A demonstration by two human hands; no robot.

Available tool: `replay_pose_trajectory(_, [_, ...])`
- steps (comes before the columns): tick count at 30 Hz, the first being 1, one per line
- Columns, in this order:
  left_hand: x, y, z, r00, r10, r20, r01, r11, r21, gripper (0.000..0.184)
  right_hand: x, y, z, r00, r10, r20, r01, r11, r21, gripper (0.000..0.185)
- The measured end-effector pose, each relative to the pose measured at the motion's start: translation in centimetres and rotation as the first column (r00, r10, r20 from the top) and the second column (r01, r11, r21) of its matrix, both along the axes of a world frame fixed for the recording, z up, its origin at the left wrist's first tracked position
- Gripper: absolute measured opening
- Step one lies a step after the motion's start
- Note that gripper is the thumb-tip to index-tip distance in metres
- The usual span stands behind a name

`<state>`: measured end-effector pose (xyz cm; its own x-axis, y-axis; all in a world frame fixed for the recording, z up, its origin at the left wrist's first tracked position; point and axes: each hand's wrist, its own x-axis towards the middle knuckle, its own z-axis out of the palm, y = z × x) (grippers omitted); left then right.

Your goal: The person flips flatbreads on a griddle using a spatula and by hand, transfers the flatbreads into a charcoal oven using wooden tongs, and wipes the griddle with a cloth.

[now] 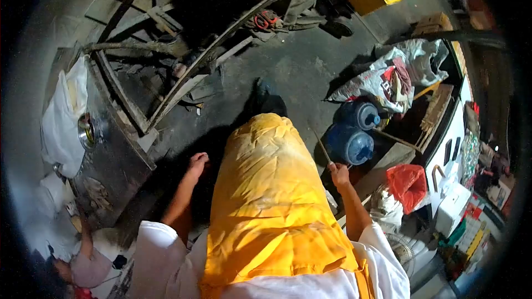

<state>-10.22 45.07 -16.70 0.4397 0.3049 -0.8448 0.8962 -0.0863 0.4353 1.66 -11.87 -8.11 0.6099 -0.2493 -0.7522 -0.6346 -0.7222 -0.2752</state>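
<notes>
Dark floor [296, 55] lies below us as our right hand [339, 174] holds the stick [320, 145] by its near end, long axis toward eleven o'clock, while our left hand [198, 164], farther off at nine, is curled, whether empty we cannot tell.

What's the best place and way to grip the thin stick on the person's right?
Probably by its near end, approached from the body side, with fingers wrapped round as the right hand has them: the thin stick is slender and points forward, so that end lies closest.
</notes>
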Motion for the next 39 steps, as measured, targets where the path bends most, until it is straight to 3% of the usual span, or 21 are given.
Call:
replay_pose_trajectory(1, [0.9, -0.4, 1.6, 1.0, 0.019, 0.005, -0.019, 1.0, 0.001, 0.03, -0.7, -0.5, -0.5, 0.999, 0.037, -0.029, -0.036, 0.999, 0.026, 0.042])
replay_pose_trajectory(2, [2.9, -1.2, 4.8, 0.989, 0.141, -0.05, -0.143, 0.989, -0.044, 0.031, -1.2, -0.9, -0.6, 0.991, 0.102, 0.09, -0.105, 0.994, 0.036, 0.04])
replay_pose_trajectory(3, [4.2, -1.5, 6.8, 0.961, 0.254, -0.112, -0.263, 0.961, -0.082, 0.033, -3.4, -3.6, -4.8, 0.979, 0.185, 0.088, -0.174, 0.977, -0.127, 0.038])
replay_pose_trajectory(5, [3.6, -1.0, 6.9, 0.964, 0.253, -0.077, -0.261, 0.958, -0.121, 0.036, -1.5, -2.9, -3.0, 0.993, 0.091, -0.073, -0.097, 0.992, -0.083, 0.036])
replay_pose_trajectory(7, [3.9, -1.5, 8.6, 0.976, 0.215, -0.044, -0.219, 0.966, -0.136, 0.035, -0.1, -2.8, -2.7, 0.994, 0.094, -0.05, -0.099, 0.99, -0.105, 0.035])
replay_pose_trajectory(10, [-1.0, -0.1, 1.5, 0.938, 0.321, 0.133, -0.294, 0.937, -0.187, 0.033, 3.3, -2.9, -1.6, 0.987, 0.159, 0.019, -0.157, 0.984, -0.082, 0.034])
replay_pose_trajectory(11, [-1.2, -0.4, 1.8, 0.932, 0.335, 0.141, -0.307, 0.933, -0.185, 0.033, 4.6, -2.7, -1.4, 0.977, 0.206, 0.057, -0.205, 0.978, -0.031, 0.034])
replay_pose_trajectory(13, [-1.6, -1.6, 2.6, 0.985, 0.07, 0.158, -0.086, 0.992, 0.097, 0.029, 7.3, -1.7, -0.2, 0.981, 0.191, 0.046, -0.19, 0.982, -0.024, 0.036])
replay_pose_trajectory(14, [-6.2, -1.0, -4.6, 0.97, -0.02, 0.241, -0.031, 0.978, 0.206, 0.027, 9.3, -0.3, 1.6, 0.972, 0.234, 0.003, -0.233, 0.971, -0.058, 0.038])
replay_pose_trajectory(15, [-5.4, -1.6, -4.2, 0.969, -0.019, 0.248, -0.033, 0.979, 0.202, 0.027, 10.7, -0.1, 2.5, 0.962, 0.27, -0.04, -0.272, 0.957, -0.095, 0.039])
replay_pose_trajectory(17, [-4.6, -4.0, -1.5, 0.97, 0.032, 0.24, -0.033, 0.999, 0.003, 0.027, 10.9, -2.7, 0.0, 0.939, 0.326, 0.113, -0.325, 0.945, -0.031, 0.044])
replay_pose_trajectory(18, [-5.0, -5.1, -2.4, 0.942, 0.127, 0.311, -0.115, 0.992, -0.057, 0.028, 11.1, -4.1, -0.4, 0.937, 0.335, 0.097, -0.332, 0.942, -0.043, 0.044])
replay_pose_trajectory(21, [1.7, -10.0, 3.8, 0.98, 0.065, 0.189, -0.066, 0.998, -0.002, 0.03, 11.6, -6.0, 1.7, 0.954, 0.291, 0.075, -0.291, 0.957, -0.016, 0.041])
replay_pose_trajectory(22, [2.5, -10.8, 3.1, 0.979, 0.061, 0.195, -0.062, 0.998, -0.005, 0.03, 12.4, -6.5, 2.8, 0.964, 0.25, 0.084, -0.252, 0.968, 0.015, 0.039])
replay_pose_trajectory(25, [7.7, -13.2, 3.0, 0.955, -0.077, 0.287, 0.052, 0.994, 0.091, 0.03, 9.3, -13.5, -3.1, 0.952, 0.217, 0.218, -0.225, 0.974, 0.014, 0.033])
replay_pose_trajectory(27, [13.1, -15.3, 8.2, 0.971, 0.238, -0.031, -0.24, 0.967, -0.087, 0.033, 9.5, -14.5, -2.1, 0.946, 0.308, 0.103, -0.293, 0.946, -0.136, 0.033])
replay_pose_trajectory(30, [16.9, -16.6, 9.0, 0.98, 0.201, -0.008, -0.201, 0.975, -0.092, 0.037, 10.4, -14.5, 0.1, 0.977, 0.192, 0.089, -0.183, 0.978, -0.095, 0.037])
replay_pose_trajectory(33, [18.3, -17.0, 8.3, 0.981, 0.165, 0.102, -0.145, 0.973, -0.178, 0.036, 11.1, -15.9, -1.9, 0.979, 0.204, 0.009, -0.202, 0.973, -0.109, 0.042])
replay_pose_trajectory(35, [18.8, -17.2, 7.3, 0.989, 0.118, 0.091, -0.099, 0.977, -0.192, 0.034, 12.4, -15.2, 0.2, 0.988, 0.14, 0.062, -0.136, 0.989, -0.056, 0.04])
replay_pose_trajectory(37, [19.0, -17.0, 6.8, 0.994, 0.089, 0.069, -0.07, 0.969, -0.236, 0.033, 13.5, -15.5, -0.8, 0.98, 0.19, -0.057, -0.194, 0.978, -0.07, 0.043])
replay_pose_trajectory(39, [19.7, -17.6, 7.1, 0.999, 0.035, 0.04, -0.026, 0.98, -0.199, 0.033, 14.6, -14.9, 0.9, 0.992, 0.119, -0.042, -0.119, 0.993, -0.019, 0.044])
